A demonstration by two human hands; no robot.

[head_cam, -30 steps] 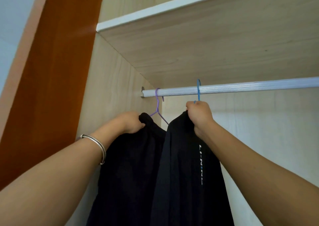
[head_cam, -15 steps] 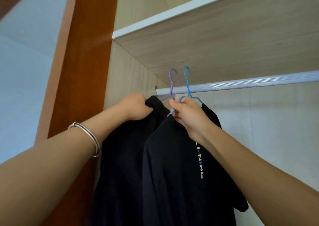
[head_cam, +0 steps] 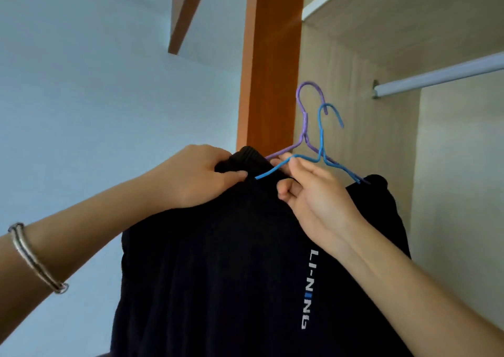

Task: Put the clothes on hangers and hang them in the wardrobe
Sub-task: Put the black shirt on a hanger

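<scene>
Black clothes (head_cam: 231,274) with white lettering hang from a purple hanger (head_cam: 303,127) and a blue hanger (head_cam: 321,143). Both hooks are free in the air, left of and below the wardrobe rail (head_cam: 441,79). My left hand (head_cam: 196,178) grips the black ribbed edge at the top left of the clothes. My right hand (head_cam: 313,193) pinches the blue hanger's wire near its left shoulder, on top of the black fabric. How many garments there are is hard to tell.
The wardrobe's orange side post (head_cam: 270,62) stands just behind the hangers. A pale shelf (head_cam: 403,10) sits above the rail. A light blue wall (head_cam: 95,97) fills the left. A silver bangle (head_cam: 35,258) is on my left wrist.
Both hangers have come off the rail and moved left, out of the wardrobe, with the black clothes. My view has swung to the left.
</scene>
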